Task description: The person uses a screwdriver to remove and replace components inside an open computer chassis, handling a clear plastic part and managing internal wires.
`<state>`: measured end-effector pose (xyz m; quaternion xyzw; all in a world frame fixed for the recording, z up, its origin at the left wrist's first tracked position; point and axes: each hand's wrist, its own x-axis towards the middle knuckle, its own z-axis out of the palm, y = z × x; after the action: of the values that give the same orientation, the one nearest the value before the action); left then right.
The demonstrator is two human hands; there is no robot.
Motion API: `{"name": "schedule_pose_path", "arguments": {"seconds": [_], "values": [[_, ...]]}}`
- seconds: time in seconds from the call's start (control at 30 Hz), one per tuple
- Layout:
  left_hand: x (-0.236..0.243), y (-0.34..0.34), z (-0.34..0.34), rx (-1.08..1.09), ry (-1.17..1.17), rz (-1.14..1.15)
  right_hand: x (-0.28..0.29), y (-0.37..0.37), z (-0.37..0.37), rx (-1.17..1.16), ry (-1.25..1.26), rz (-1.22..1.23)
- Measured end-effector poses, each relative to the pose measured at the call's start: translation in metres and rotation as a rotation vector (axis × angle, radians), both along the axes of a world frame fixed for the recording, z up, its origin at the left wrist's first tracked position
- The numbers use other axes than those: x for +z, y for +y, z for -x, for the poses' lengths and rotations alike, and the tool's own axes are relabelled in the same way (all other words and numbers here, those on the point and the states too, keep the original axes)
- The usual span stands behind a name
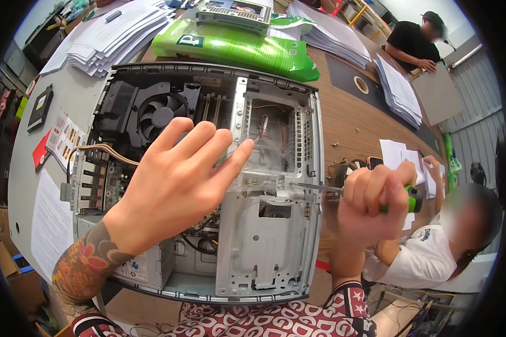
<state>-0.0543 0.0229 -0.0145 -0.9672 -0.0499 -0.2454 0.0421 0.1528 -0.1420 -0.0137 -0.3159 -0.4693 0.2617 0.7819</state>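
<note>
An opened desktop computer case (315,224) lies on its side before me, its metal frame and inner parts exposed. My left hand (180,174) lies palm down over its middle, the index finger stretched onto the metal drive bracket (253,236) and the other fingers bent, their tips hidden. My right hand (374,196) is closed around the green and black handle of a screwdriver (320,188). The screwdriver's shaft points left, with its tip at the bracket near the case's right edge. A black cooling fan (158,114) sits in the upper left of the case.
A green plastic package (236,50) lies behind the case. Paper stacks (115,36) stand far left and far right. A tape roll (361,85) lies on the brown table. One person (416,258) sits at the right; another (413,42) stands farther back.
</note>
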Motion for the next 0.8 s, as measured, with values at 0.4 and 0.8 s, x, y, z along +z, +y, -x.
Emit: {"name": "schedule_pose_path", "arguments": {"seconds": [0.4,0.8], "values": [[0.0,-0.001,-0.001,0.003,-0.012,0.006,0.0,0.001,-0.006,0.087,0.029,-0.095],[0.001,-0.001,0.0,0.011,0.0,0.011,0.001,0.002,-0.009,0.184,0.014,-0.084]]}}
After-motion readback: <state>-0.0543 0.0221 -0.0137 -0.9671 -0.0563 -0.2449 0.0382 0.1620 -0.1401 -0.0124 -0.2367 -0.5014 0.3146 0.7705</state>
